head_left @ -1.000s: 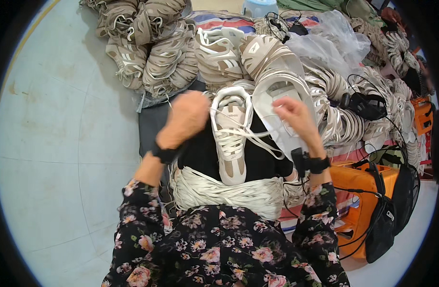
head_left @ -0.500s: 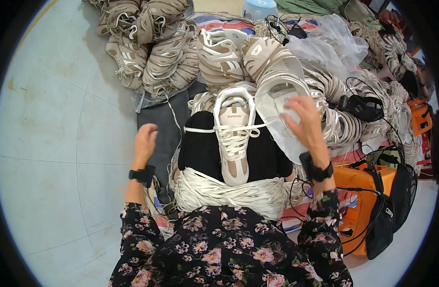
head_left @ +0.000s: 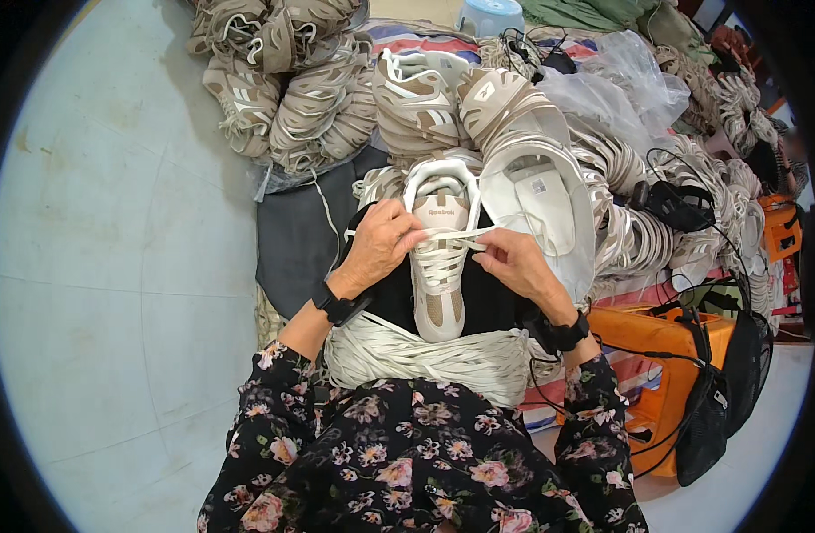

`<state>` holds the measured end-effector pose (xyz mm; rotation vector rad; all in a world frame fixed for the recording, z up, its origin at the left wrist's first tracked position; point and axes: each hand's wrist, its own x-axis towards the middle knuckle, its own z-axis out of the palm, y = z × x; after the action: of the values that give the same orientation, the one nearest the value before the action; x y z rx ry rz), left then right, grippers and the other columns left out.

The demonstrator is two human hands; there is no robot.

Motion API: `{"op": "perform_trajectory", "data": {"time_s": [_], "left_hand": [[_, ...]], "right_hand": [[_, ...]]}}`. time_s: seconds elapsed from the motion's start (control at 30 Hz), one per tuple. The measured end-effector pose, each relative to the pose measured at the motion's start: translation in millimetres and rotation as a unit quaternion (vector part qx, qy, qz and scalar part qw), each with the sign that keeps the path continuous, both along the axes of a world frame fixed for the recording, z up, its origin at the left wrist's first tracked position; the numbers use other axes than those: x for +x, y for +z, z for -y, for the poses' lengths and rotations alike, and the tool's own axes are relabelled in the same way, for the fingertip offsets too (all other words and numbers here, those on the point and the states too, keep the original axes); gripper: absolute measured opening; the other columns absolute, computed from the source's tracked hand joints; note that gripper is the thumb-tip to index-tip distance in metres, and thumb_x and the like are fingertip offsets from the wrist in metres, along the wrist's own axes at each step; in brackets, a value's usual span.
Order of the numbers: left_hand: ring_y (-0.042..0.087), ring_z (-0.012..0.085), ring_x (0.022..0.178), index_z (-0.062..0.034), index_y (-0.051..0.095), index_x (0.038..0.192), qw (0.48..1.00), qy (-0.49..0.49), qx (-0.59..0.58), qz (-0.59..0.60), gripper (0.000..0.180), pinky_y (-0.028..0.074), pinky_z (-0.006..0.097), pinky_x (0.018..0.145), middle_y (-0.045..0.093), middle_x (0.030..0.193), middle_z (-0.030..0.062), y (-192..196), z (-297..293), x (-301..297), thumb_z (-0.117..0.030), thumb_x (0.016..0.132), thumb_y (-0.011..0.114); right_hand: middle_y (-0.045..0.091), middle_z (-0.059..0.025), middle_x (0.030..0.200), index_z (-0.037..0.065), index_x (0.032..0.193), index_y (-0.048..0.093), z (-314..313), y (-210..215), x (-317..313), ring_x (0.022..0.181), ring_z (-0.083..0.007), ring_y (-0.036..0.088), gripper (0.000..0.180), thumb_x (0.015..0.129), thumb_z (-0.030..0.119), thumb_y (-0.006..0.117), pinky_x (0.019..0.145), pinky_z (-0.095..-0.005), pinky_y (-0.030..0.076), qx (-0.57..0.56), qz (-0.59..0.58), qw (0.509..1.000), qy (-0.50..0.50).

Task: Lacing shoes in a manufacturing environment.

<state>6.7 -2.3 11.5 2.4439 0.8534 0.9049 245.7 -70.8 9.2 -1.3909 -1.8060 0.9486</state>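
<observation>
Left hand [head_left: 381,244] and right hand [head_left: 509,262] both pinching white lace [head_left: 461,235] across beige sneaker [head_left: 440,258]; bundle of laces [head_left: 425,355] just below wrists; upturned shoe [head_left: 540,209] beyond right hand.

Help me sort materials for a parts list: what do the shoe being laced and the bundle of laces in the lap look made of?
The beige and white lace-up sneaker looks like matte synthetic panels over a woven tongue; the texture is too small to confirm. The white flat laces bundle looks like woven fabric tape: limp, matte strands. Left hand and right hand pinch a lace.
</observation>
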Motion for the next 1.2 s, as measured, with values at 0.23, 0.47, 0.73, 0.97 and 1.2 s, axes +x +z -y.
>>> {"op": "perform_trajectory", "data": {"time_s": [0.23, 0.47, 0.73, 0.97, 1.2], "left_hand": [[0.047, 0.0243, 0.081, -0.0009, 0.05, 0.071, 0.995, 0.086, -0.005, 0.053, 0.011, 0.039, 0.03, 0.075, 0.047, 0.085, 0.0101, 20, -9, -14, -0.004, 0.076, 0.059], [0.045, 0.0135, 0.08, -0.0015, 0.045, 0.069, 0.956, 0.083, -0.234, 0.154, 0.023, 0.036, 0.025, 0.078, 0.05, 0.08, 0.004, 25, -8, -55, -0.012, 0.088, 0.052], [0.04, 0.005, 0.053, -0.0018, 0.057, 0.073, 0.916, 0.099, -0.366, 0.129, 0.02, 0.033, 0.022, 0.049, 0.051, 0.06, -0.0025, 28, -7, -78, -0.016, 0.086, 0.057], [0.051, 0.0078, 0.056, 0.0005, 0.063, 0.082, 0.94, 0.129, -0.315, -0.015, 0.01, 0.039, 0.024, 0.051, 0.058, 0.062, 0.0029, 39, -2, -142, -0.009, 0.082, 0.06], [0.058, 0.0179, 0.061, 0.0015, 0.064, 0.086, 0.954, 0.212, -0.156, -0.143, 0.01, 0.045, 0.028, 0.057, 0.062, 0.067, 0.0093, 40, 25, -233, -0.003, 0.079, 0.058]], "right_hand": [[0.048, -0.0066, 0.077, 0.007, 0.093, 0.062, -12, 17, 0, 0.067, -0.0213, 0.05, 0.021, 0.072, 0.009, 0.068, 0.058, -0.0311, 0.041, 0.15, 0.013, 0.987, -0.048], [0.047, -0.0076, 0.083, 0.005, 0.081, 0.059, -25, 2, -17, 0.077, -0.025, 0.052, 0.011, 0.073, 0.008, 0.064, 0.064, -0.0346, 0.044, 0.205, 0.157, 0.966, 0.013], [0.057, -0.0092, 0.068, 0.004, 0.08, 0.059, -28, 32, 7, 0.064, -0.0238, 0.056, 0.007, 0.079, 0.011, 0.06, 0.06, -0.0329, 0.045, 0.021, 0.035, 0.995, 0.086], [0.047, 0.0053, 0.061, 0.001, 0.076, 0.059, -41, 88, 130, 0.055, -0.0034, 0.042, 0.015, 0.084, 0.013, 0.058, 0.048, -0.0202, 0.034, -0.101, 0.084, 0.991, 0.028], [0.053, -0.0049, 0.061, -0.003, 0.08, 0.06, -2, 89, 231, 0.055, -0.0118, 0.049, 0.014, 0.081, 0.01, 0.057, 0.052, -0.0254, 0.04, -0.028, 0.186, 0.975, -0.119]]}}
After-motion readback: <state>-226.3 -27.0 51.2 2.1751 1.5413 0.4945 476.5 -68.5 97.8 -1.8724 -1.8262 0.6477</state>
